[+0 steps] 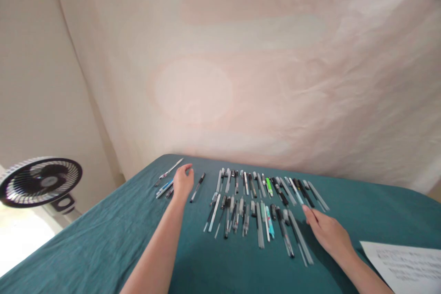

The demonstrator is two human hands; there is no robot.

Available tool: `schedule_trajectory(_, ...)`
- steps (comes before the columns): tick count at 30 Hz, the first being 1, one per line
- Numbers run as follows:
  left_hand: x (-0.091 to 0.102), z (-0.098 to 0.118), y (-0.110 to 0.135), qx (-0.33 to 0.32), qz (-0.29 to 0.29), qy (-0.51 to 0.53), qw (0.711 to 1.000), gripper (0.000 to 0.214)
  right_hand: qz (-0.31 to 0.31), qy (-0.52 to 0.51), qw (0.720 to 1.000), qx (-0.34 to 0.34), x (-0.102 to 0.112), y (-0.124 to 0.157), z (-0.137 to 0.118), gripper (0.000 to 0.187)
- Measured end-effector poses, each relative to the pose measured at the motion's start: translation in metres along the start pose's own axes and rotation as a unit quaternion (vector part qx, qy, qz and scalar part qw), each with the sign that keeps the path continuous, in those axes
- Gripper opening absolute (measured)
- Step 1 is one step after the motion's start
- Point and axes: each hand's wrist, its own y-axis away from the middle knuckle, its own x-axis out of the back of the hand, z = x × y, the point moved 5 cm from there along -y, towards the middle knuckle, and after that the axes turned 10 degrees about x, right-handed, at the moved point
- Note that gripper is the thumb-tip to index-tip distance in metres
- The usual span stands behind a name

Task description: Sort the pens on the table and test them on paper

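My left hand point(183, 181) hovers at the far left part of the table, its thumb and forefinger bent with a small gap between them and nothing visible in it. Partly hidden behind it lie a blue-and-white pen point(164, 189) and other dark pens. A white pen point(171, 168) is beyond it to the left, and a black-capped clear pen point(197, 187) lies alone to its right. My right hand point(327, 229) pinches the near end of a white and light-blue pen point(296, 191) at the right end of the back row.
Two rows of pens, caps and clear tubes cover the middle of the green tablecloth point(113, 239); a bright green piece point(269, 187) and a turquoise one point(270, 223) stand out. Printed paper point(406, 266) lies front right. A black fan point(41, 181) stands left, a pale draped wall point(275, 78) behind.
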Motion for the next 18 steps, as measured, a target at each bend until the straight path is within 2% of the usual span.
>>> schedule_trajectory(3,0.032,-0.02,-0.017,-0.007,0.054,-0.135,0.989,0.036,0.006,-0.004,1.0,0.002,0.0,0.0,0.001,0.051)
schedule_trajectory(5,0.039,-0.036,-0.021,0.002,0.07,-0.212,0.975,0.036,0.013,-0.005,1.0,0.002,0.0,0.0,0.001,0.052)
schedule_trajectory(8,0.037,-0.056,-0.024,0.021,0.077,-0.306,0.949,0.036,0.014,-0.009,1.0,0.006,-0.002,0.0,0.002,0.052)
schedule_trajectory(11,0.03,-0.065,-0.025,0.031,0.074,-0.375,0.923,0.037,0.01,-0.011,1.0,0.009,-0.004,-0.001,0.004,0.053)
schedule_trajectory(18,0.013,-0.058,-0.017,0.02,0.063,-0.476,0.877,0.04,-0.012,-0.021,1.0,0.002,-0.009,-0.001,0.008,0.056)
